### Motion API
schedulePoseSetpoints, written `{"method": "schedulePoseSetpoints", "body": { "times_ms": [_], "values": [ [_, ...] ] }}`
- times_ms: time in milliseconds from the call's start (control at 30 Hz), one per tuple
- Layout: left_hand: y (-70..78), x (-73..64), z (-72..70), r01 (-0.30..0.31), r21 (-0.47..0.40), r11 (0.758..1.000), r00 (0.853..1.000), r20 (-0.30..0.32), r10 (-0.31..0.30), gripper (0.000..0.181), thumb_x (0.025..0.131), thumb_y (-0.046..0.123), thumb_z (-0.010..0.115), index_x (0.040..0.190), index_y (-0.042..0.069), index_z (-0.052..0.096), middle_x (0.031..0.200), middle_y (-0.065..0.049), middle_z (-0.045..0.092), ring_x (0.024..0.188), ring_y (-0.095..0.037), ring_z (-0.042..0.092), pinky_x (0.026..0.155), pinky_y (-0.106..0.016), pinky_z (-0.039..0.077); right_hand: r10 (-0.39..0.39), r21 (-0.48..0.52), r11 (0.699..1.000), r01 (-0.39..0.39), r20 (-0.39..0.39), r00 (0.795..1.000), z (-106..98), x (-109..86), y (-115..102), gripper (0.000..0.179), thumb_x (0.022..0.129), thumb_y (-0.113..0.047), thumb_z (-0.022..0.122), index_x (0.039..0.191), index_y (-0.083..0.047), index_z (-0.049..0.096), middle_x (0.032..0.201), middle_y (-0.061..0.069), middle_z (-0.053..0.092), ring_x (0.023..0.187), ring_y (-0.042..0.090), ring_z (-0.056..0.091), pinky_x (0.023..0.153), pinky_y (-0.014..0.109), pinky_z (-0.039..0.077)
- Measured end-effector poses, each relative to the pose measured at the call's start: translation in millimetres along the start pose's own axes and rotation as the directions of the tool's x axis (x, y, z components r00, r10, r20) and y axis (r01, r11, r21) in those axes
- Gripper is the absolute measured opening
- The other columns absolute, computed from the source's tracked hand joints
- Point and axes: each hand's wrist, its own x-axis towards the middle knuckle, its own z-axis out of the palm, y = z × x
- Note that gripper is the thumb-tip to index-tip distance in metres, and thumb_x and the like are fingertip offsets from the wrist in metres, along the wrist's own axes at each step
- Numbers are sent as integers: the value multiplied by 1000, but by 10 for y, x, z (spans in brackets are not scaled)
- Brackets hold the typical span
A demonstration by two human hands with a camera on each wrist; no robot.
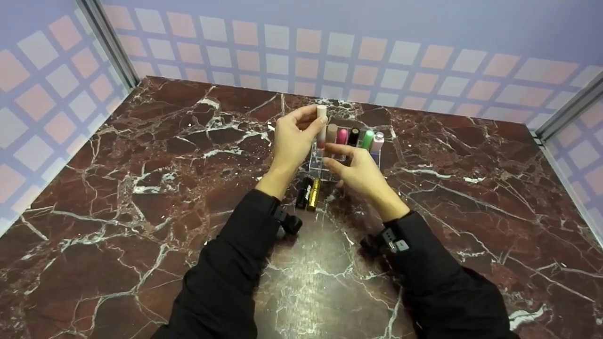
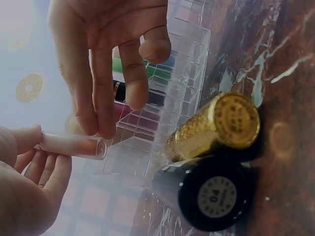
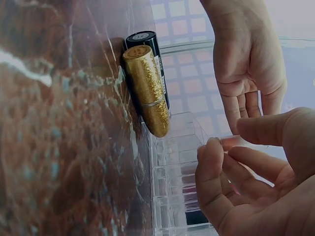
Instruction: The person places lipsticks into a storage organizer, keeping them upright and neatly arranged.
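My left hand [image 1: 294, 141] pinches the white cap of a lip gloss tube [image 2: 74, 145] between thumb and fingers. The tube stands upright over the left end of a clear compartment organizer [image 1: 316, 165], with its clear, reddish lower end pointing down. My right hand [image 1: 360, 172] is at that lower end, its forefinger and thumb spread apart and the forefinger's tip right by the tube. In the left wrist view the right hand's [image 2: 115, 64] fingers hang loosely extended beside the tube. Part of the organizer is hidden behind the right hand.
Several cosmetic tubes stand in the organizer's back row, among them a pink one [image 1: 342, 135], a black one [image 1: 353, 136] and a green one [image 1: 367, 140]. A gold lipstick [image 1: 313, 195] and a black tube [image 1: 303, 194] lie side by side in front, on the marble-patterned table [image 1: 188, 226].
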Motion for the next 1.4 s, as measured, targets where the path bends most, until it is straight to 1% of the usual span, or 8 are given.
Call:
{"method": "schedulePoseSetpoints", "body": {
  "times_ms": [67, 233, 567, 833, 967, 1033, 1233, 1400],
  "values": [
    [-3, 3, 8, -3, 2, 1000, 1000, 3, 3, 34, 93, 7, 77, 125, -1, 69, 113, -10, 75, 99, -20, 69, 89, -26, 57, 3, -19, 1000, -3, 13, 1000, -4, -5, 3, 50, 102, -22, 68, 150, -15, 55, 143, 10, 61, 56, 21, 61, 47, 27, 54],
    [-13, 8, 26, -42, 13, 999, 999, -2, 42, 34, 94, 7, 77, 126, -2, 69, 113, -11, 75, 98, -20, 69, 88, -27, 59, 7, -42, 999, -6, 32, 999, -7, -16, 6, 57, 100, -24, 70, 153, -17, 50, 156, 6, 48, 58, 20, 61, 51, 28, 55],
    [-51, 3, 29, -62, 2, 998, 998, -6, 62, 33, 93, 3, 76, 125, -1, 69, 112, -10, 75, 97, -18, 71, 86, -28, 59, -17, -56, 998, 20, 64, 998, -3, -28, 12, 58, 99, -22, 71, 152, -11, 50, 154, 3, 50, 64, 25, 61, 57, 32, 58],
    [-115, -1, 23, -63, 26, 998, 998, 13, 62, 33, 93, 1, 76, 125, -4, 69, 113, -14, 75, 97, -20, 72, 88, -26, 59, 3, -71, 997, 2, 75, 997, -12, -36, 9, 53, 99, -22, 71, 148, -8, 54, 148, 6, 55, 69, 29, 62, 61, 34, 59],
    [-134, -2, 18, -52, 47, 998, 998, 22, 51, 33, 93, 2, 76, 124, -4, 69, 113, -14, 75, 97, -20, 72, 87, -26, 59, 10, -70, 998, -5, 83, 997, -20, -36, 3, 52, 100, -22, 71, 147, -7, 55, 143, 10, 58, 69, 27, 62, 61, 32, 59],
    [-142, -3, 15, -47, 53, 997, 999, 26, 46, 32, 93, 2, 76, 124, -4, 69, 112, -14, 75, 96, -19, 72, 86, -26, 59, 8, -64, 998, -2, 92, 996, -21, -36, 0, 52, 100, -21, 70, 147, -6, 54, 138, 12, 62, 66, 23, 61, 58, 29, 57],
    [-164, -2, 5, -40, 77, 996, 998, 44, 37, 29, 93, 1, 76, 121, -3, 70, 110, -14, 75, 95, -21, 71, 86, -26, 59, 5, -53, 999, 1, 109, 994, -24, -36, 12, 51, 101, -20, 69, 146, -2, 54, 109, 20, 73, 56, 15, 57, 45, 22, 48],
    [-168, -2, 2, -50, 126, 991, 998, 54, 44, 28, 92, 2, 76, 119, -3, 71, 109, -14, 75, 95, -21, 71, 86, -25, 59, 1, -63, 998, 6, 104, 995, -14, -31, 20, 50, 101, -20, 70, 145, -2, 55, 106, 19, 71, 58, 15, 57, 46, 22, 49]
  ]
}}
